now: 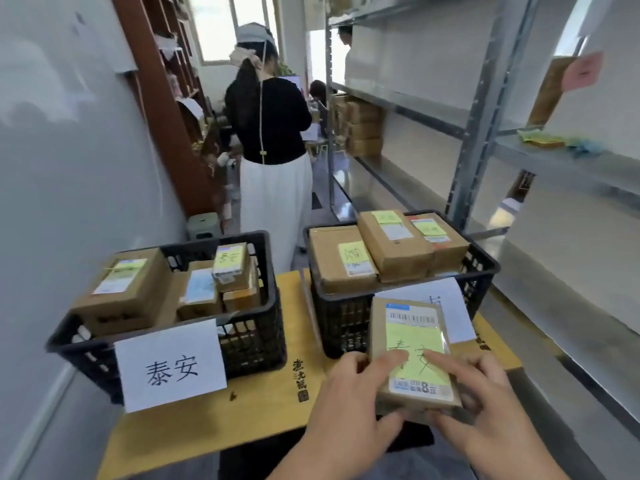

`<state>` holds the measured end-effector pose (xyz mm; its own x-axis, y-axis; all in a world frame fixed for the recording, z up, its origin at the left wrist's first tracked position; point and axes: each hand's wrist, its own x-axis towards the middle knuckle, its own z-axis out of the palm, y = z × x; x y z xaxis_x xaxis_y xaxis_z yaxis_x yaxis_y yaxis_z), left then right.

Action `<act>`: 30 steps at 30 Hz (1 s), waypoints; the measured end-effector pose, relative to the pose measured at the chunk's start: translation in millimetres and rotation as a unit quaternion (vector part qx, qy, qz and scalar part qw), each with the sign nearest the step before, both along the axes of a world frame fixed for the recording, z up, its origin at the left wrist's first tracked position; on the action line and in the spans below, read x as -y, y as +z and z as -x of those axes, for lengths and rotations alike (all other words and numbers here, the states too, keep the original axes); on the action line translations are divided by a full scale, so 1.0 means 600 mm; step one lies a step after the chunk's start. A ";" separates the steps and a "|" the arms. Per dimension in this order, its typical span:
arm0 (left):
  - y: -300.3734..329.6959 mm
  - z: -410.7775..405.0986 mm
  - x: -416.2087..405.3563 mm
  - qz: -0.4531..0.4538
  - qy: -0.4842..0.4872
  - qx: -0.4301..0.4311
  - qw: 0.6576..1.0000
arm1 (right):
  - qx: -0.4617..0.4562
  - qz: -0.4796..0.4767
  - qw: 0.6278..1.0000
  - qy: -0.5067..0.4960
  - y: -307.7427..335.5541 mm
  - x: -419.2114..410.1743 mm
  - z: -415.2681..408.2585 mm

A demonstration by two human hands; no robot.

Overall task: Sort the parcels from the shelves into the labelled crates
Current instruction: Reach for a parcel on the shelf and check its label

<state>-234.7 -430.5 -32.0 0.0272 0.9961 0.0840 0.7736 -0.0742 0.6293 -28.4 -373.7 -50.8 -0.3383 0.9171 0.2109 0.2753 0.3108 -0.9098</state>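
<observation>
I had both hands on one small cardboard parcel, held in front of the right crate, above the near edge of the wooden table. My left hand gripped its near left side, thumb laid across the yellow handwritten note taped under the barcode label. My right hand held the near right corner, forefinger stretched over the same note, thumb under the bottom edge. So both hands were closed on the parcel, and neither was free.

Step in hand, as I judged it: reading the destination. The note's characters looked like the 泰安 on the white paper sign fronting the left crate, though my fingers hid part of the writing, so I couldn't be sure.

The left crate, black plastic, held several brown boxes, with some room among them. The right crate was packed to the rim with three large boxes; its own paper sign was mostly hidden behind the parcel, unreadable.

If the match held, the next move called for carrying the parcel left across the table and lowering it into the left crate, onto the lower boxes near its middle.

Grey metal shelving ran along the right, mostly bare. Another person stood down the aisle, back to me.
</observation>
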 end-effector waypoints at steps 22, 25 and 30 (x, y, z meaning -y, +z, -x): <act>0.034 0.265 -0.041 -0.033 0.302 -0.090 0.948 | 0.036 -0.052 0.951 0.301 0.022 -0.195 0.378; 0.028 0.294 -0.044 -0.041 0.314 -0.100 0.943 | 0.021 -0.056 0.943 0.326 0.014 -0.213 0.418; 0.016 0.347 -0.030 -0.038 0.340 -0.107 0.933 | 0.034 -0.056 0.925 0.374 0.011 -0.219 0.479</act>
<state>-442.7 -412.2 -22.3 -0.5856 0.7800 0.2205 0.7652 0.4423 0.4678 -315.9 -242.1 -44.2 -0.8855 0.3947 0.2454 0.0004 0.5287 -0.8488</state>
